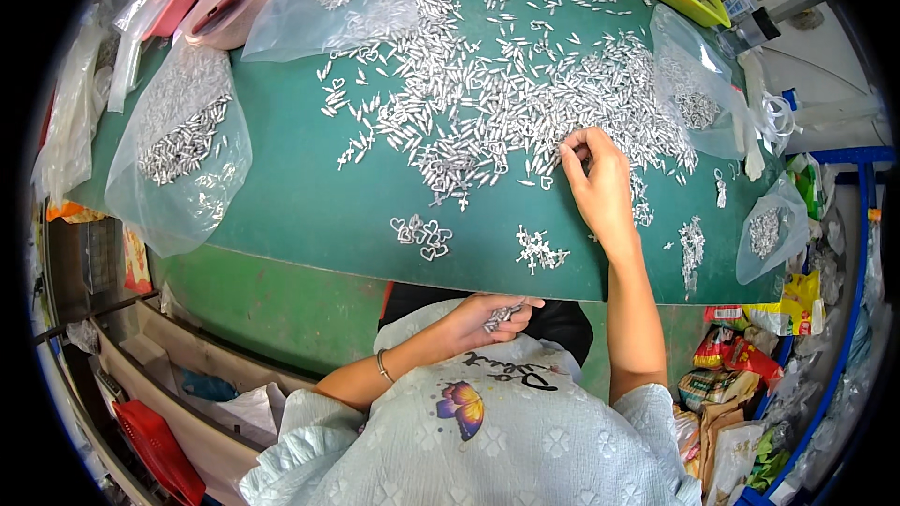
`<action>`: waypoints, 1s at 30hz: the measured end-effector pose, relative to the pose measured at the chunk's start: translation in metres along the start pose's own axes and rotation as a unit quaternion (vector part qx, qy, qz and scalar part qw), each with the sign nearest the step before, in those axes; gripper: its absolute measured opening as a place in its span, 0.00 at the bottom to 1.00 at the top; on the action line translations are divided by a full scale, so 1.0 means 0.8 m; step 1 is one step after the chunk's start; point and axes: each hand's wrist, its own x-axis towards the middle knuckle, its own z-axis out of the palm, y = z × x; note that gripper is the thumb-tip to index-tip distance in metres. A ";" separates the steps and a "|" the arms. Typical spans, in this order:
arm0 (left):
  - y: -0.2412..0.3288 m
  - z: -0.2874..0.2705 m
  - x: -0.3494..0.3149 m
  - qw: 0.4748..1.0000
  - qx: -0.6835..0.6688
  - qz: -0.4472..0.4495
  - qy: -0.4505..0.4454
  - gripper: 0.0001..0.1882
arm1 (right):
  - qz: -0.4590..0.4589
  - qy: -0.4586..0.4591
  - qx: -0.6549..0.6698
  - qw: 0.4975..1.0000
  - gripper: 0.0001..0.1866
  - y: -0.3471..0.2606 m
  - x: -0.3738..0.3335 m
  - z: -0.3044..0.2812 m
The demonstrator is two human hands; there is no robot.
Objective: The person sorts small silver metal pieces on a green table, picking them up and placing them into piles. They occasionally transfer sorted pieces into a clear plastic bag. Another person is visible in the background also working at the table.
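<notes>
1. The left hand (495, 319) sits palm-up just below the near table edge, fingers curled around several small silver pieces (500, 317); its cupped shape keeps them from spilling.
2. The right hand (597, 171) reaches to the near side of the main heap (525, 107), thumb and fingertips drawn together, as suits such tiny parts; whether they grip one I cannot tell.
3. That heap spreads across the green table (300, 215) within arm's reach, mostly pointed pieces with hearts among them.
4. A heart pile (422, 236) and a cross pile (541, 251) lie apart near the front edge, which keeps the shapes separate.
5. A clear bag (225, 154) at left contains more loose pieces.
</notes>
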 end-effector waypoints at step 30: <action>-0.001 0.011 -0.003 0.995 0.088 -0.033 -0.022 0.15 | -0.056 -0.086 -0.006 0.995 0.05 -0.001 -0.026 -0.034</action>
